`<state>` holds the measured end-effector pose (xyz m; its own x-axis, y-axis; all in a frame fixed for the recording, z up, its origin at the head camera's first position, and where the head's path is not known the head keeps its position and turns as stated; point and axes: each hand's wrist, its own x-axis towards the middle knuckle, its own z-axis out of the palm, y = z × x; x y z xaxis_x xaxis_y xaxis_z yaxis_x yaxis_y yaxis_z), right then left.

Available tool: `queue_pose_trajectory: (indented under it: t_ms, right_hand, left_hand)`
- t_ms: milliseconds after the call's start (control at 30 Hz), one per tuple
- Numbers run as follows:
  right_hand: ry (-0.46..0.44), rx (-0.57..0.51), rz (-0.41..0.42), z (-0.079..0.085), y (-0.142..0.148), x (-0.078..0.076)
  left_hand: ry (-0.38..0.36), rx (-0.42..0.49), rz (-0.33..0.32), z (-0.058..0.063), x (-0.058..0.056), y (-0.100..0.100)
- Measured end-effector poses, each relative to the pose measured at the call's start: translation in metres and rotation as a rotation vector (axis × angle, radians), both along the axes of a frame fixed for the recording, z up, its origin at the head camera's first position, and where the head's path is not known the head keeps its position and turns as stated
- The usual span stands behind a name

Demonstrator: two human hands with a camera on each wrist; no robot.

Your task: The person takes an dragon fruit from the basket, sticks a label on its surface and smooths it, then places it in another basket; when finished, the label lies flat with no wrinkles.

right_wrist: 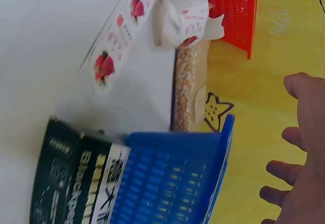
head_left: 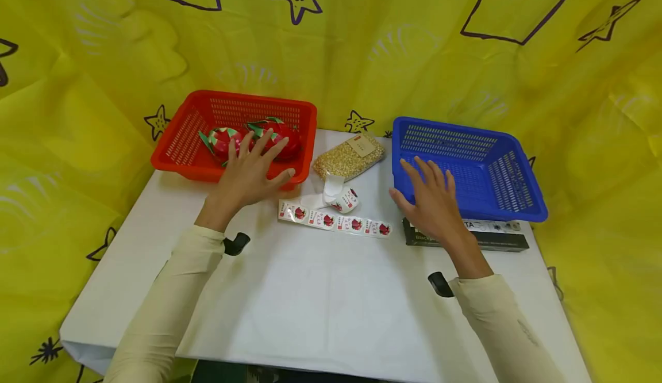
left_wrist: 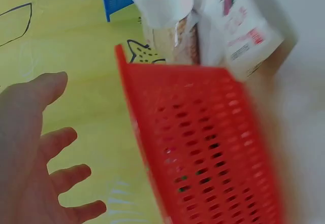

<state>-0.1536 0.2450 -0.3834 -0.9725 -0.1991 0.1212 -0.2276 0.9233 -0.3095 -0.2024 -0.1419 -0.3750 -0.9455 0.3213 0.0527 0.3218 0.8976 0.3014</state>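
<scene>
My left hand (head_left: 251, 171) hovers with fingers spread over the front of a red basket (head_left: 181, 167), holding nothing. Two red dragon fruits with green tips lie in that basket, one dragon fruit (head_left: 221, 141) to the left and another (head_left: 292, 141) to the right, partly hidden by my fingers. Over the left front rim of a blue basket (head_left: 486, 184) my right hand (head_left: 431, 202) is raised, its fingers apart and nothing in it. In the wrist views, both hands show above the basket rims with gaps between the fingers.
A bag of yellow kernels (head_left: 346, 159) lies between the baskets. In front of it sits a roll of stickers (head_left: 345, 200), its strip (head_left: 331, 221) unrolled across the white table (head_left: 320, 302). A dark box (head_left: 465, 238) lies before the blue basket. Yellow cloth (head_left: 341, 55) hangs behind.
</scene>
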Motion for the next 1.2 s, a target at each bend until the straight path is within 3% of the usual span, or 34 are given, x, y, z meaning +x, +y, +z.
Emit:
queue_pose_trajectory:
  t_ms: [200, 367, 500, 667, 833, 967, 1200]
  right_hand:
    - [-0.012, -0.036, 0.027, -0.001, -0.030, -0.016]
    - [-0.017, -0.089, 0.072, 0.000, -0.061, -0.031]
    - [-0.010, -0.123, 0.096, 0.001, -0.079, -0.041]
    - [-0.019, -0.156, 0.151, -0.002, -0.103, -0.051]
    - [-0.049, -0.167, 0.167, -0.004, -0.122, -0.061]
    - [-0.088, -0.172, 0.177, -0.007, -0.134, -0.065]
    - [-0.098, -0.171, 0.211, -0.016, -0.153, -0.074]
  left_hand:
    - [-0.023, -0.020, -0.026, 0.021, -0.027, -0.004]
    - [-0.184, -0.046, -0.025, 0.042, -0.058, -0.002]
    - [-0.303, -0.079, -0.032, 0.051, -0.079, 0.003]
    - [-0.366, -0.102, -0.021, 0.054, -0.095, 0.003]
    - [-0.402, -0.155, -0.030, 0.044, -0.109, 0.008]
    - [-0.480, -0.205, -0.019, 0.038, -0.122, 0.012]
    - [-0.558, -0.250, 0.013, 0.041, -0.135, 0.019]
